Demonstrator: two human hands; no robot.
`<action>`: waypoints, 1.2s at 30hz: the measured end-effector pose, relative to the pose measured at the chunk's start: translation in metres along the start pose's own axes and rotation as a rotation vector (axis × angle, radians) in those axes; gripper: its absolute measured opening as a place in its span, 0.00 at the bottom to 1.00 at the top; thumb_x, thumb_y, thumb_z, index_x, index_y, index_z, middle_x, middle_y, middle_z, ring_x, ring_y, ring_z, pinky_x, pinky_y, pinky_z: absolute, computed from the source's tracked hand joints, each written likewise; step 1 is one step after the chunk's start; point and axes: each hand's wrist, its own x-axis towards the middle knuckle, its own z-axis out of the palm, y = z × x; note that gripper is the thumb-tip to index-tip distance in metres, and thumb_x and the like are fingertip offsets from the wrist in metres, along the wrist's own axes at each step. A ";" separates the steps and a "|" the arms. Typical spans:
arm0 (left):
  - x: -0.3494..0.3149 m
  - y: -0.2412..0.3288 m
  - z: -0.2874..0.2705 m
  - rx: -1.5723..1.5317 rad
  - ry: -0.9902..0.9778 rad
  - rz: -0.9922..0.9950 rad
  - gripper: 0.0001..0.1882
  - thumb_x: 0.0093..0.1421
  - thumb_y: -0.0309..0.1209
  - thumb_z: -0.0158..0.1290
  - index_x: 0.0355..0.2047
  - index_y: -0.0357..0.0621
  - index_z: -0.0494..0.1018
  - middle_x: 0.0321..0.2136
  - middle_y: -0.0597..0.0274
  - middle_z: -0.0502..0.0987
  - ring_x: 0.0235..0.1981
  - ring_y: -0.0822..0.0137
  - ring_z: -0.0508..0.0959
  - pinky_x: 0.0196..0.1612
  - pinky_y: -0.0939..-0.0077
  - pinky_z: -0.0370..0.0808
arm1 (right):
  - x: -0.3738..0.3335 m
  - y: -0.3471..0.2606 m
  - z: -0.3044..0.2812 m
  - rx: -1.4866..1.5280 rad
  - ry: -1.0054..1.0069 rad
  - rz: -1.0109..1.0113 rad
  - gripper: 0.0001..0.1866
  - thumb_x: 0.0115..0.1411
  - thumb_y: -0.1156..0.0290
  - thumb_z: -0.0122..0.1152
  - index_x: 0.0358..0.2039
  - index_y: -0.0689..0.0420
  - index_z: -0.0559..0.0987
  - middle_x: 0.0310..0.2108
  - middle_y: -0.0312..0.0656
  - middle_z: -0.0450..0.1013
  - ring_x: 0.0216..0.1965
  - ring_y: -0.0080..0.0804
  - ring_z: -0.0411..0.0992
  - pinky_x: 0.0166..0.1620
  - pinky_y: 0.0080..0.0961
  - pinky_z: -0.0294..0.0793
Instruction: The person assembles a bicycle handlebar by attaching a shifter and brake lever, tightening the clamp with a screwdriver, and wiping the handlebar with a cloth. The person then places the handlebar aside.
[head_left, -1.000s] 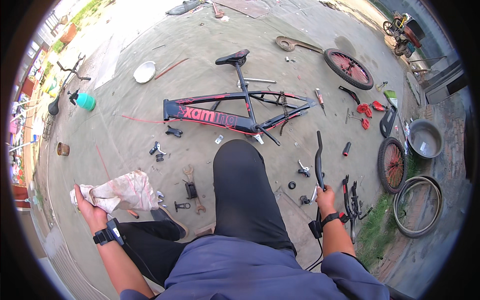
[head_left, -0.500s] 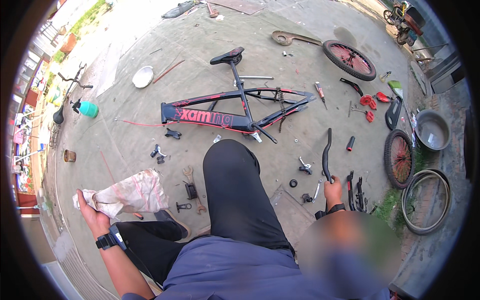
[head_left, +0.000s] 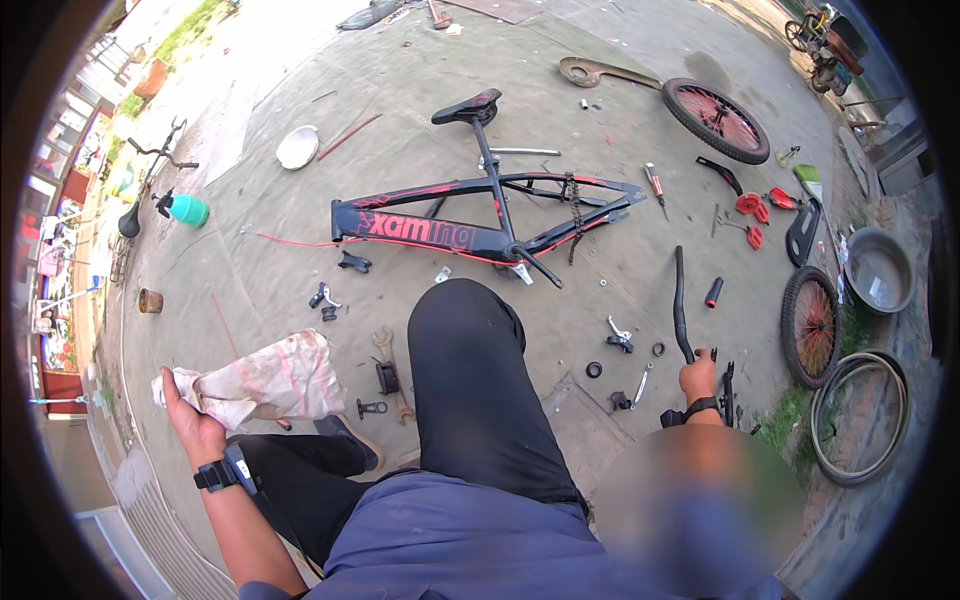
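Note:
My left hand (head_left: 200, 420) is closed on the edge of a stained white rag (head_left: 275, 380) with faint pink stripes; the rag spreads out to the right, and some fingers are hidden under it. At the right, my right hand (head_left: 698, 376) is wrapped around the lower end of a black curved handlebar (head_left: 680, 295), which points away from me. Beside that hand lie dark fork-like parts (head_left: 728, 392), partly covered by it. A black bicycle frame (head_left: 420, 230) with red markings lies ahead of my knee, its saddle (head_left: 466, 106) still fitted and a chain (head_left: 574, 220) hanging on it.
Brake levers (head_left: 620, 335), a black grip (head_left: 714, 292), a wrench (head_left: 386, 350) and other small parts lie around my legs. Spoked wheels (head_left: 716, 120) and loose tyres (head_left: 860, 418) are at the right, with a grey basin (head_left: 880, 268). A teal spray bottle (head_left: 186, 209) stands at the left.
My right hand has shifted slightly right with the handlebar, now overlapping the fork-like parts. My left hand still holds the rag. The whole view has swung a little.

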 end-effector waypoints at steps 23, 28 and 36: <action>-0.021 -0.002 -0.008 -0.114 -0.053 -0.042 0.14 0.67 0.48 0.61 0.36 0.55 0.75 0.32 0.71 0.79 0.36 0.68 0.79 0.46 0.65 0.77 | -0.298 -0.309 -0.282 0.873 -0.340 -1.900 0.14 0.59 0.72 0.71 0.45 0.58 0.82 0.37 0.40 0.78 0.34 0.33 0.78 0.40 0.28 0.77; -0.035 -0.008 0.002 -0.148 -0.053 -0.074 0.15 0.67 0.50 0.60 0.36 0.54 0.75 0.32 0.70 0.79 0.36 0.66 0.79 0.46 0.64 0.76 | -0.418 -0.338 -0.300 0.756 -0.512 -2.405 0.06 0.56 0.68 0.61 0.30 0.56 0.79 0.25 0.40 0.72 0.25 0.39 0.74 0.38 0.40 0.72; -0.045 0.002 -0.011 -0.212 -0.095 -0.077 0.13 0.69 0.47 0.59 0.35 0.54 0.74 0.31 0.69 0.78 0.36 0.68 0.79 0.44 0.66 0.78 | -0.467 -0.338 -0.297 0.564 -0.448 -2.559 0.07 0.57 0.67 0.65 0.34 0.54 0.81 0.26 0.38 0.72 0.24 0.35 0.73 0.33 0.35 0.71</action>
